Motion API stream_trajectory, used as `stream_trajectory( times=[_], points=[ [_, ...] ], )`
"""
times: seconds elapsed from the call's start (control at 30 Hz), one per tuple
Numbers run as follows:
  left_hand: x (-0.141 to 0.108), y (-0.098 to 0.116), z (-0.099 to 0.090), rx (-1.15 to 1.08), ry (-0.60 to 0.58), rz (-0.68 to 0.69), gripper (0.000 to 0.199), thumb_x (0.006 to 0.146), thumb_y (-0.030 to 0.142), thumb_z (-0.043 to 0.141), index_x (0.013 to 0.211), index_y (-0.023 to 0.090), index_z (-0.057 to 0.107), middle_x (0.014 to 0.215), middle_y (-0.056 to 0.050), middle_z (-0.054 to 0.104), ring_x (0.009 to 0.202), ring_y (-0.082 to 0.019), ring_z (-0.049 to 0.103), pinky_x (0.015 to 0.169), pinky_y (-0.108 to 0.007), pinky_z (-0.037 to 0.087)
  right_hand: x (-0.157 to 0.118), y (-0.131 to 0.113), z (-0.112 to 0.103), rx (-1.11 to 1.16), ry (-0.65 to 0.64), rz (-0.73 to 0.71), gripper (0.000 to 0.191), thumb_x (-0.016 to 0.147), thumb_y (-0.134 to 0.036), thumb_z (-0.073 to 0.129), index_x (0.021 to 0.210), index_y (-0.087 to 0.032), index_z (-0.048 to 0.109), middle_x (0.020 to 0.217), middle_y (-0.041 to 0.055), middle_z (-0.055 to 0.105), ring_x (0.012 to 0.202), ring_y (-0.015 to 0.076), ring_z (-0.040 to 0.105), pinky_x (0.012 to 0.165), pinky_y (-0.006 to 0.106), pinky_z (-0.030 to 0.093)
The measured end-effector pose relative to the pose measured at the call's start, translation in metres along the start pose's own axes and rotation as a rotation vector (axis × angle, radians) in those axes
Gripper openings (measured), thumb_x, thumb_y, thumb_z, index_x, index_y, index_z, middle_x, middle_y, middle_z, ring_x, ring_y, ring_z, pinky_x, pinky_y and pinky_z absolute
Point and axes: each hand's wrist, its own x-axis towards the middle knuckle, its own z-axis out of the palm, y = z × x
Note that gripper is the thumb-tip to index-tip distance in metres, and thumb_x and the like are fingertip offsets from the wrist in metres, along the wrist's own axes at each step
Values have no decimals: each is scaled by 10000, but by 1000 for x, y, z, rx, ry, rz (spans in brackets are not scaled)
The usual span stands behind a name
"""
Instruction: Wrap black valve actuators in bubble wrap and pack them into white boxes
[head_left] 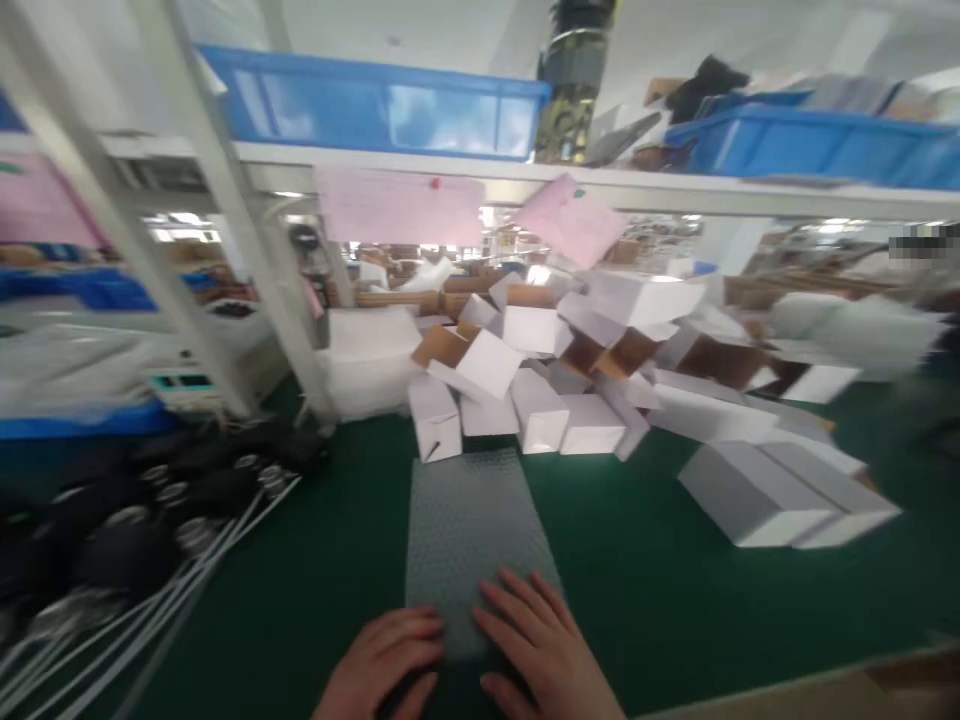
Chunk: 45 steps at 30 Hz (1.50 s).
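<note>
A translucent sheet that looks like bubble wrap lies flat on the green table, its far end close to the white boxes. My right hand rests on the near right part of the sheet with its fingers spread. At the near left edge is my left hand, fingers apart and bent over the sheet. Between and under the two hands is a dark area that I cannot make out.
White boxes, several open, are piled behind the sheet. Two more boxes lie to the right. Black items with pale cables fill the left side. Above runs a shelf with blue bins.
</note>
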Motion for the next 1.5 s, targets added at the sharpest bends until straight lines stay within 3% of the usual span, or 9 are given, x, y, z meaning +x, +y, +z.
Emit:
stream_trajectory(
  times=[0.2,0.43,0.57,0.7,0.83,1.03,1.2,1.3,1.5],
  points=[
    [-10,-11,-39,181,161,-344,254,983,210,547,1205,278,650,1254,-93,698,1179,-241,671,1013,-432,597,4,24,12,-211,172,10,367,1016,-427,496,1284,-246,670,1279,71,744,1105,351,735,837,572,631],
    [29,-98,-98,451,260,-637,486,954,286,588,1389,89,493,1454,-224,497,1383,-364,460,1196,-558,388,14,-3,11,-142,362,58,319,1015,-318,479,1275,-189,610,1218,167,743,1064,339,744,782,532,664],
    [62,-145,-104,463,201,-724,644,896,321,691,1429,48,453,1508,-280,429,1423,-419,416,1185,-547,376,29,-22,14,-49,388,73,280,1021,-273,477,1252,-201,616,1150,147,758,1003,287,764,747,430,688],
    [80,-161,-95,485,182,-790,696,864,345,725,1417,21,455,1379,-295,502,1321,-444,480,1116,-595,389,31,-24,16,16,362,95,265,1014,-250,514,1247,-198,627,1181,153,740,1023,274,760,773,399,693],
    [84,-142,-82,440,124,-760,646,804,296,765,1363,80,522,1210,-200,599,1166,-384,553,1068,-545,415,27,-23,15,101,372,137,240,1003,-231,541,1219,-206,644,1147,146,741,996,257,762,789,376,690],
    [63,-76,-62,220,25,-661,632,651,177,853,1225,179,588,1179,-110,658,1073,-334,585,1015,-505,453,32,-31,8,256,420,194,261,986,-179,544,1208,-225,673,1114,129,748,989,241,751,812,348,674],
    [33,-18,-38,35,57,-676,666,584,127,850,1176,225,560,1157,-79,648,1082,-320,609,960,-499,508,39,-48,8,438,429,317,263,982,-173,547,1173,-275,696,1087,85,755,986,212,747,833,308,652],
    [17,8,-18,-325,145,-740,699,572,126,830,1189,252,527,1147,-56,640,1024,-282,653,895,-439,558,39,-58,16,692,416,445,265,1014,-254,541,1244,-316,657,1166,62,754,1044,191,740,888,290,634],
    [-12,23,6,-819,333,-750,822,535,195,914,1249,275,515,1246,-61,637,1159,-288,638,952,-375,575,35,-67,23,1282,158,419,834,813,-535,798,1522,-279,439,1502,151,568,1359,320,573,1109,457,518]
  ],
)
